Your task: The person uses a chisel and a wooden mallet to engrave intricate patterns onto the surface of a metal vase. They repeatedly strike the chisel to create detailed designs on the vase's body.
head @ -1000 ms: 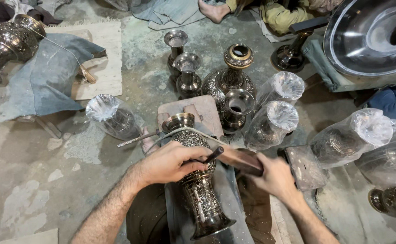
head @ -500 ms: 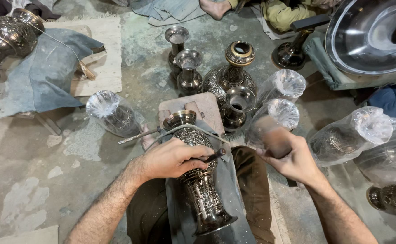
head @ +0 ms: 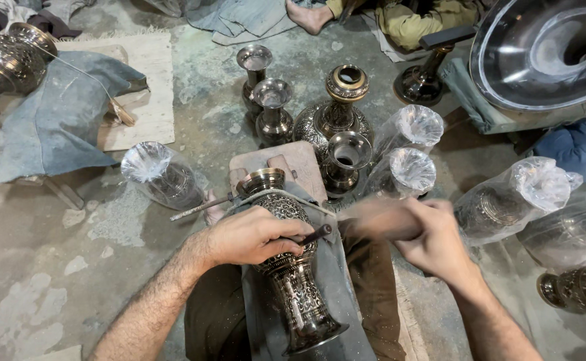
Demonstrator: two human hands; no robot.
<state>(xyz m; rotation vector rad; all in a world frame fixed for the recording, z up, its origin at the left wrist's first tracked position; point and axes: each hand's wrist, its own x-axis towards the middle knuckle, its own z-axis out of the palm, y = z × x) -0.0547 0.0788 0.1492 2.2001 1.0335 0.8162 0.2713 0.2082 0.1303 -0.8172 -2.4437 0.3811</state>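
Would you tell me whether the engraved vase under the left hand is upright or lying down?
Lying down: the engraved vase rests lengthwise on the lap.

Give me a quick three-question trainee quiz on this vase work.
1. True or false: the left hand rests on the engraved metal vase lying across the lap.
2. What do the left hand's fingers pinch against the vase? A) a thin dark punch B) a brush C) a cloth
3. How is the right hand rendered in the head view?

Key: 1 true; 2 A; 3 motion-blurred, gripping a blurred tool.
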